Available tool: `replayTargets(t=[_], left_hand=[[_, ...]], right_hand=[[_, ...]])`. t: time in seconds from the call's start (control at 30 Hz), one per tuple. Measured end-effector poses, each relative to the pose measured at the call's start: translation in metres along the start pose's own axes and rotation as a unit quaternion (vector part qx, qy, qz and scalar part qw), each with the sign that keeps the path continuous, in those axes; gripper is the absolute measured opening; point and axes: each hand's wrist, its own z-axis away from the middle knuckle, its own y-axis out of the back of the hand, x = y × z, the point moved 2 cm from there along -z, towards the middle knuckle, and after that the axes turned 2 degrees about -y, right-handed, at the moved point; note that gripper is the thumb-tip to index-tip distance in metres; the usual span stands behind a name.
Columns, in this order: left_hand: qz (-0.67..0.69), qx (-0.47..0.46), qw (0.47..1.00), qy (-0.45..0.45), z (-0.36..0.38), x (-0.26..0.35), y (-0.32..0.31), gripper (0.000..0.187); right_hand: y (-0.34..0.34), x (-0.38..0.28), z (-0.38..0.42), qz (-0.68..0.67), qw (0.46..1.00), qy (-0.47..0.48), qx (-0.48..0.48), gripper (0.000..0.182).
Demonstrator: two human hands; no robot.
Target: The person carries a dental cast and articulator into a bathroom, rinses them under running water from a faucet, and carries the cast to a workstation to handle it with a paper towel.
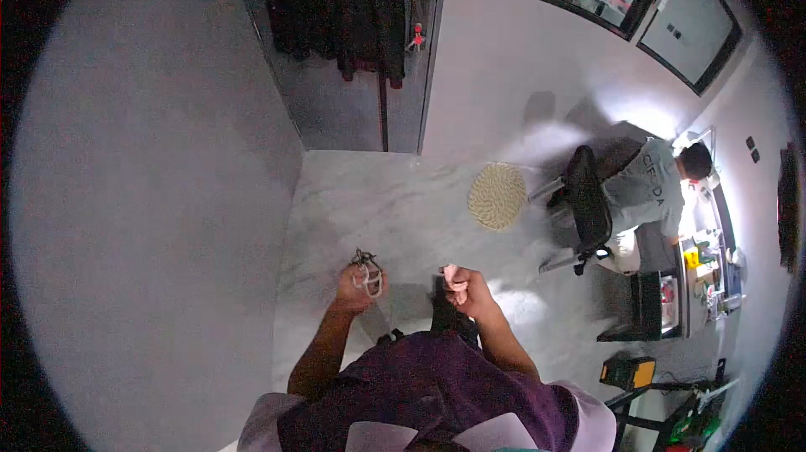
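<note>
Left grip [356, 293] holds loops [367, 271] (pale and dark); right grip [476, 292] apparently clasps a pink item [452, 273].

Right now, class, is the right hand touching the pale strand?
Apart: the head view shows floor between the right hand and the pale strand in the left hand.

I see a white-and-dark tangle [368, 264], a pale pink piece [453, 277], a purple garment [403, 376], a cream spiral-weave mat [496, 197], a grey-veined floor [344, 192]
</note>
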Motion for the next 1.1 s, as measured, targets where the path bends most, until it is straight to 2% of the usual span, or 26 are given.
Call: replayTargets(t=[0.1, 0.17, 0.2, 0.3, 0.43, 0.47, 0.5, 0.53, 0.6, 0.7, 0.8, 0.9, 1.0, 1.03, 1.1], left_hand=[[-0.03, 0.059, 0.998, -0.014, -0.025, -0.007, -0.018, 0.035], [-0.025, 0.063, 0.997, -0.027, -0.053, -0.009, -0.014, 0.036], [-0.022, 0.075, 0.996, -0.032, -0.07, -0.009, -0.013, 0.036], [0.008, 0.115, 0.993, -0.039, -0.117, -0.004, -0.021, 0.036], [0.043, 0.125, 0.988, -0.082, -0.184, 0.022, -0.065, 0.037], [0.031, 0.132, 0.987, -0.09, -0.2, 0.028, -0.082, 0.036], [0.02, 0.14, 0.985, -0.098, -0.216, 0.033, -0.096, 0.035], [0.023, 0.123, 0.987, -0.104, -0.233, 0.038, -0.106, 0.034], [0.032, 0.091, 0.989, -0.116, -0.262, 0.046, -0.12, 0.031], [0.124, -0.027, 0.989, -0.077, -0.307, 0.05, -0.111, 0.027], [0.173, 0.198, 0.962, -0.07, -0.338, 0.064, -0.14, 0.026], [0.106, 0.228, 0.961, -0.118, -0.376, 0.081, -0.137, 0.029], [0.093, 0.234, 0.964, -0.085, -0.416, 0.112, -0.13, 0.026], [0.087, 0.22, 0.968, -0.079, -0.445, 0.129, -0.129, 0.026], [-0.072, 0.131, 0.979, -0.138, -0.493, 0.15, -0.124, 0.027]], right_hand=[[0.022, -0.043, -0.041, -0.034, 0.999, 0.018, -0.008, 0.033], [0.022, -0.081, -0.067, -0.043, 0.998, 0.014, -0.034, 0.032], [0.018, -0.103, -0.072, 0.02, 0.998, 0.042, -0.051, 0.032], [0.014, -0.169, -0.115, 0.019, 0.997, 0.023, -0.064, 0.028], [-0.002, -0.258, -0.179, 0.024, 0.986, 0.031, -0.164, 0.018], [-0.015, -0.286, -0.183, 0.126, 0.976, 0.017, -0.178, 0.006], [-0.034, -0.309, -0.187, 0.197, 0.967, 0.06, -0.152, 0.007], [-0.049, -0.328, -0.194, 0.265, 0.951, 0.102, -0.126, 0.007], [-0.042, -0.355, -0.237, 0.222, 0.945, 0.065, -0.233, 0.007], [-0.06, -0.397, -0.265, 0.237, 0.942, 0.078, -0.222, 0.011], [-0.086, -0.435, -0.299, 0.261, 0.941, 0.097, -0.192, 0.016], [-0.103, -0.463, -0.333, 0.332, 0.917, 0.159, -0.152, 0.016], [-0.116, -0.498, -0.382, 0.41, 0.877, 0.217, -0.125, 0.023], [-0.129, -0.508, -0.384, 0.379, 0.888, 0.224, -0.131, 0.028], [-0.159, -0.539, -0.386, 0.323, 0.903, 0.246, -0.143, 0.038]])
